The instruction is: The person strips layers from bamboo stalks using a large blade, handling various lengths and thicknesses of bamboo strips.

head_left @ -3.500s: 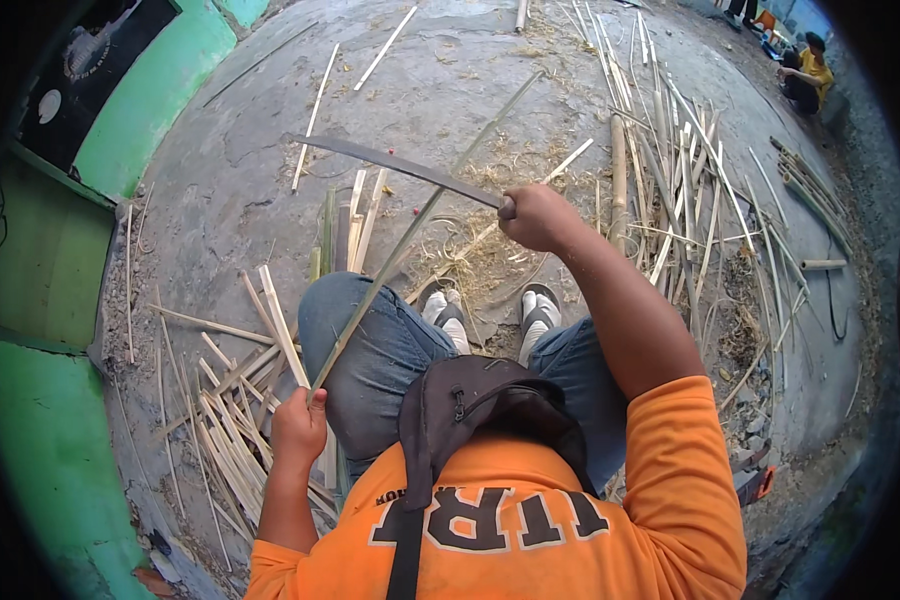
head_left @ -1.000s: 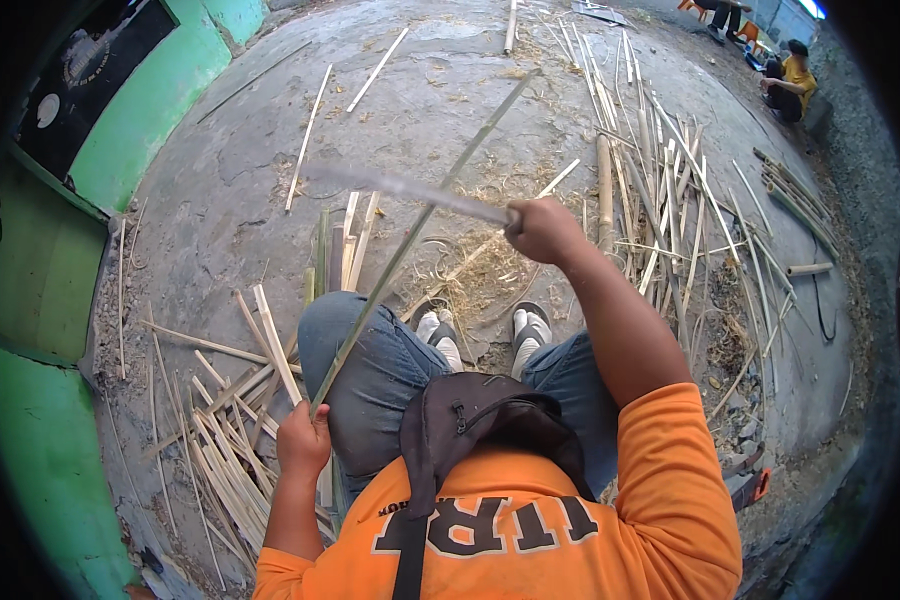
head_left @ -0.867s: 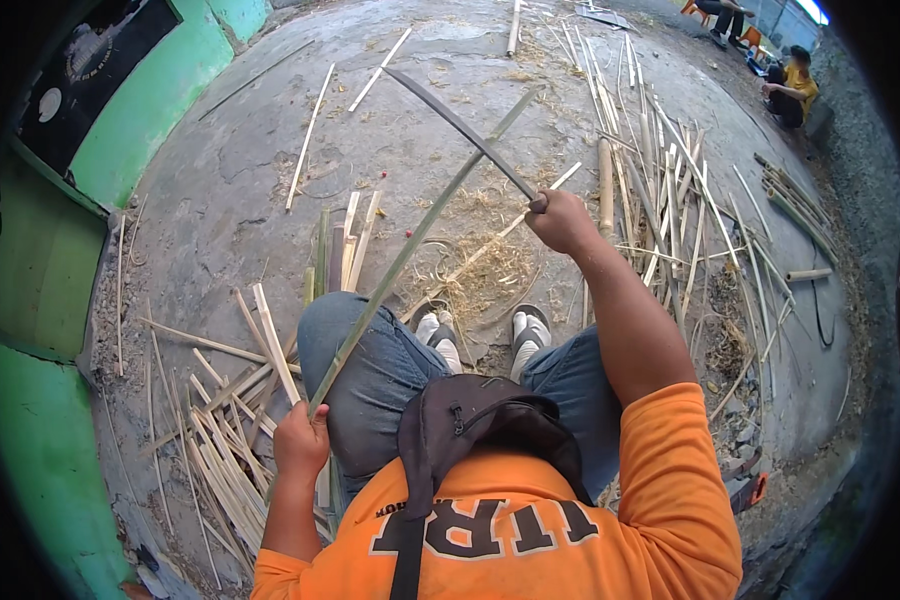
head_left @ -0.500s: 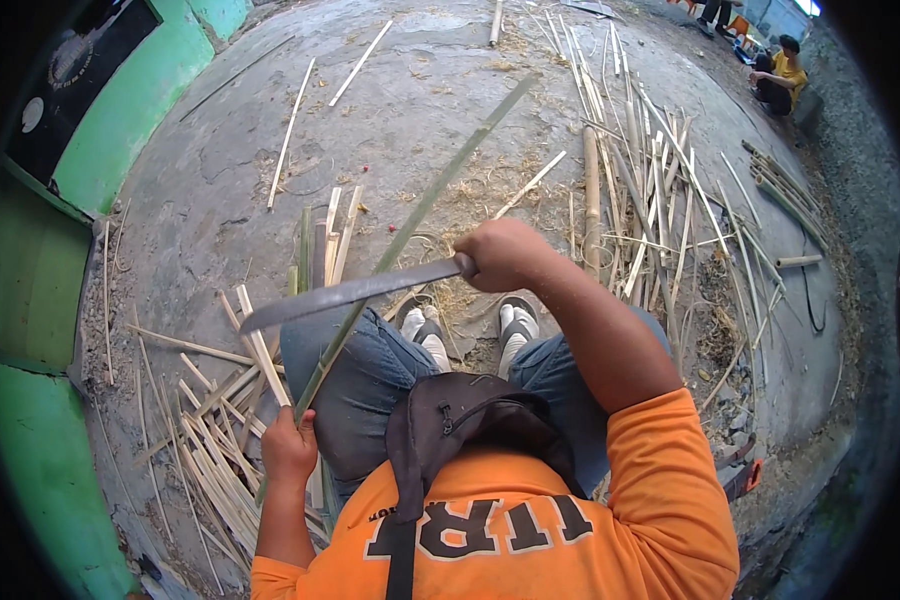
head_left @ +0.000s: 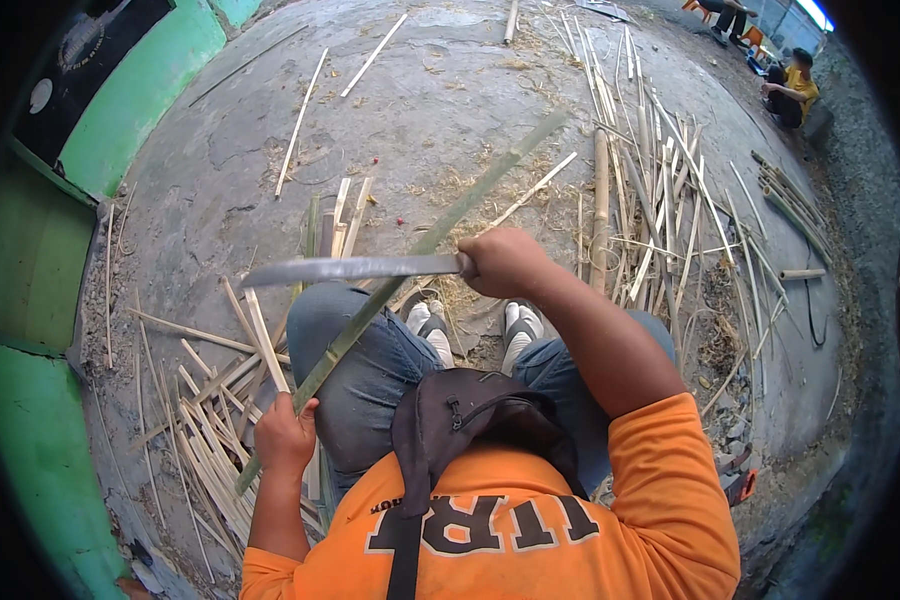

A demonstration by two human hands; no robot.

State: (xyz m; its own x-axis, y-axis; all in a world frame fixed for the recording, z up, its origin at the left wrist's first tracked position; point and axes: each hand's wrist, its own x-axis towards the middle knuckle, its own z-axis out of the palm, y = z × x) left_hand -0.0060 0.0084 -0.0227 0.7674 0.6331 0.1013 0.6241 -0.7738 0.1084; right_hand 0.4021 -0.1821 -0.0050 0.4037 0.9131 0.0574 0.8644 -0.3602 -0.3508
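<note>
My right hand (head_left: 505, 262) is closed round the handle of a machete (head_left: 355, 268), its long blade pointing left. Under the blade runs a long green bamboo strip (head_left: 435, 235), slanting from my left side up to the far right over my left thigh. My left hand (head_left: 285, 432) grips this strip near its lower end. The blade crosses the strip around its middle; whether the edge touches it I cannot tell. Beside my left hand, pale split bamboo strips (head_left: 210, 450) lie in a loose heap. My left fingertips are partly hidden.
A large pile of bamboo poles and strips (head_left: 660, 210) lies ahead to the right. Single strips (head_left: 302, 122) are scattered on the concrete. An orange-and-black tool (head_left: 740, 487) rests by my right side. A green wall (head_left: 40, 470) stands left. A person in yellow (head_left: 792, 92) sits far right.
The machete blade has turned closer to level, its tip rising. The green bamboo strip has tilted lower, its far end shifting right. My left hand has risen slightly.
</note>
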